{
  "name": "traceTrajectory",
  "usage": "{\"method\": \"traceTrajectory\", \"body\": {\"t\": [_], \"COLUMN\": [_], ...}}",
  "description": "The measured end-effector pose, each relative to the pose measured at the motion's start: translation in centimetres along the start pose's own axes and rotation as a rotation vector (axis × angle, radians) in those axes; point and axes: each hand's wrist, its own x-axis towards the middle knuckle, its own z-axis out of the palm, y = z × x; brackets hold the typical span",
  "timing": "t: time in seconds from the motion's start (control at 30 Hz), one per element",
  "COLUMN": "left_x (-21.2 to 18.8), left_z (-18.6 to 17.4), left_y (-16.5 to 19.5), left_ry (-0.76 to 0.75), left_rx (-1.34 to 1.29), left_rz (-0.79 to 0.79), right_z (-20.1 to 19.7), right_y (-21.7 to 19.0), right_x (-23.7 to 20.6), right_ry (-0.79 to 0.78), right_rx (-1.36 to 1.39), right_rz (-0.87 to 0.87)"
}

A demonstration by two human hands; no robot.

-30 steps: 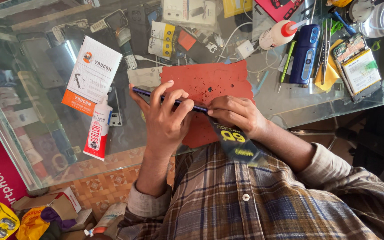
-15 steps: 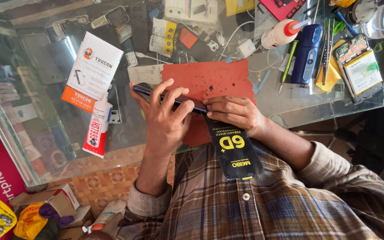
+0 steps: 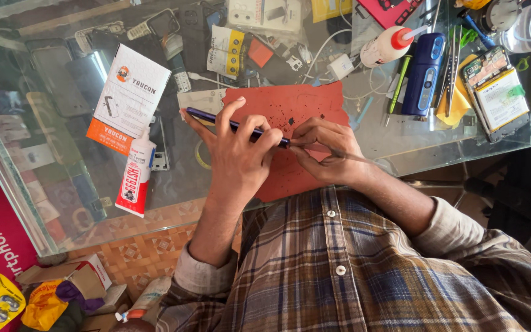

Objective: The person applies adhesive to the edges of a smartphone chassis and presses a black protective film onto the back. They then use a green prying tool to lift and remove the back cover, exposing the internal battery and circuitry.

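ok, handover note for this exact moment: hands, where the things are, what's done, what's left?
Left hand: holds the dark blue phone on edge over the red mat.
Right hand: pinches a thin tool at the phone's end, fingertips meeting the left hand's.
Nearby on the glass counter: glue tube, white and orange box.
Done: phone up and gripped.
Left: the edge work, seemingly; progress cannot be judged.

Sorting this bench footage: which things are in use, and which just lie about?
In use: left hand, right hand, dark phone, red mat.
Lying about: glue tube, white-and-orange box, blue device, squeeze bottle.
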Motion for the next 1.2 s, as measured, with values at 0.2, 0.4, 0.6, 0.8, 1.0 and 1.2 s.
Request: {"method": "traceTrajectory", "body": {"t": [0.2,0.4,0.6,0.8,1.0,1.2], "left_x": [0.0,-0.1,0.0,0.1,0.2,0.2], "left_z": [0.1,-0.3,-0.3,-0.4,-0.8,-0.9], "left_y": [-0.3,-0.2,-0.3,-0.3,-0.4,-0.4], "left_ry": [-0.009,-0.010,0.000,-0.020,-0.026,-0.048], "left_rx": [0.024,-0.024,-0.043,-0.043,-0.035,-0.019], "left_rz": [-0.014,-0.014,-0.009,-0.008,0.002,0.013], "right_z": [-0.6,0.3,0.4,0.6,0.5,0.5], "right_y": [0.3,0.4,0.3,0.2,0.4,0.5], "right_x": [-0.5,-1.2,-1.4,-1.5,-1.2,-1.3], "right_ry": [-0.051,-0.039,-0.059,-0.065,-0.060,-0.039], "right_rx": [0.027,0.041,0.011,0.042,0.010,-0.009], "right_rz": [-0.006,0.049,0.053,0.083,0.031,0.003]}}
